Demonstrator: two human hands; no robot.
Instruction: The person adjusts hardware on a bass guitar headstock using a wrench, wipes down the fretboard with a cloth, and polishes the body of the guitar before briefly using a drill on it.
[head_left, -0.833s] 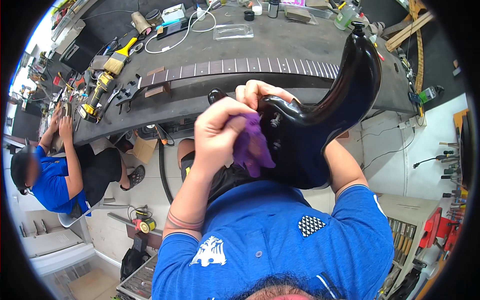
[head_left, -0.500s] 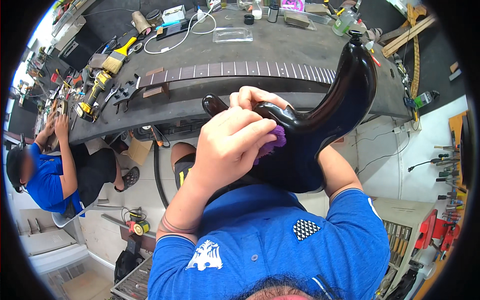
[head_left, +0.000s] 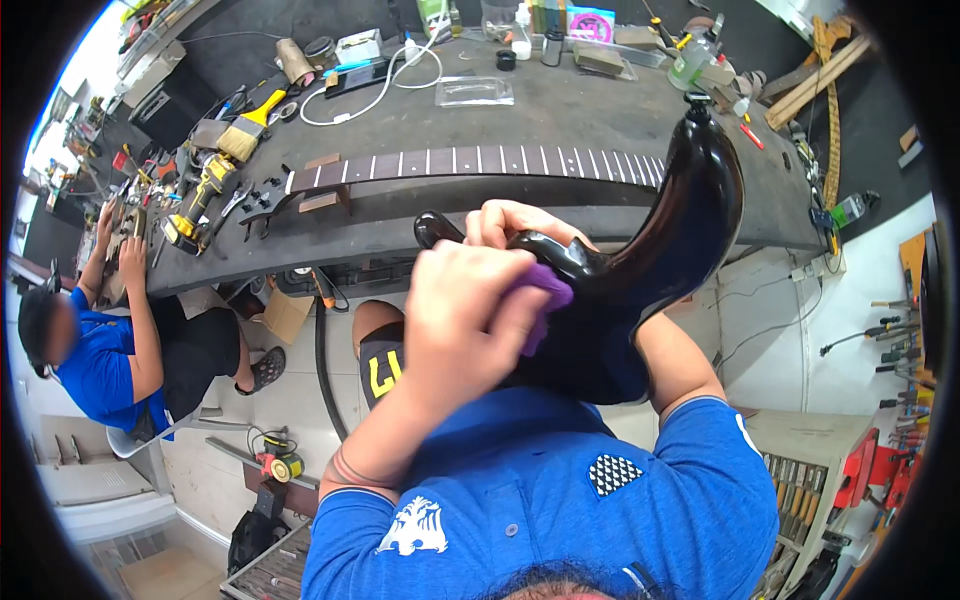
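A glossy black electric guitar body [head_left: 690,215] rests upright against me, its curved horn rising at the right. My left hand [head_left: 455,310] is closed on a purple cloth [head_left: 550,288] and presses it to the body's front near the cutaway; motion blurs this hand a little. Coming round from behind the body, my right hand [head_left: 515,222] grips its edge by the cutaway, with the palm hidden. Beyond both hands, a guitar neck [head_left: 440,162] with a dark fretboard lies along the bench, its headstock [head_left: 265,203] to the left, raised on a small wooden support [head_left: 325,197].
The dark workbench [head_left: 590,115] carries a white cable [head_left: 375,105], a clear plastic tray [head_left: 475,92], a paintbrush [head_left: 250,125], a yellow cordless drill [head_left: 200,200] and several bottles. At the left a co-worker [head_left: 100,340] sits with hands on the bench. Tools hang on the right wall.
The left hand and the purple cloth have slid slightly right on the guitar body, and the cloth is folded differently. The right hand keeps its grip. The view has shifted a little.
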